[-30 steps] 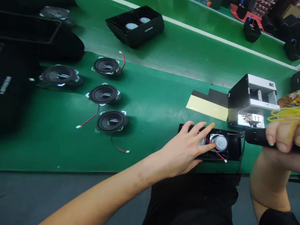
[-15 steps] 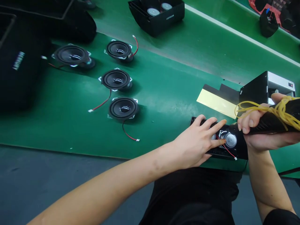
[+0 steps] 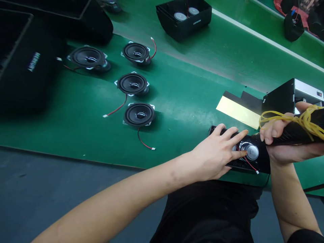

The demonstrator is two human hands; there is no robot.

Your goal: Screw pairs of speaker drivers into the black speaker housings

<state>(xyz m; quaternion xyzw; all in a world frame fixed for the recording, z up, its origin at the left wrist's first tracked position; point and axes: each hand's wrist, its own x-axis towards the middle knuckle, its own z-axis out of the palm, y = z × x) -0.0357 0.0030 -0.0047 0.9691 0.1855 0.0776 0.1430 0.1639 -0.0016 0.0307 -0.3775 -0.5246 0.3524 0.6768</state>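
My left hand lies with spread fingers on a black speaker panel near the bench's front edge, pressing it from above. A speaker with a silver round magnet and a red-black lead sits in the panel, face down, beside my fingertips. A second magnet shows only partly under the fingers. My right hand is wrapped around a black vented power tool, probably an electric screwdriver, tied with yellow cord. The tool's dark nose points left over the panel; its tip is hard to make out.
Several loose speakers with leads lie face up on the green bench. Large black housings stand at left, another housing at the back. A yellow-and-black sheet and a black-silver box lie beyond my hands.
The view has shifted, so the bench items appear slightly further right. Both hands keep the same pose on the panel and the tool.
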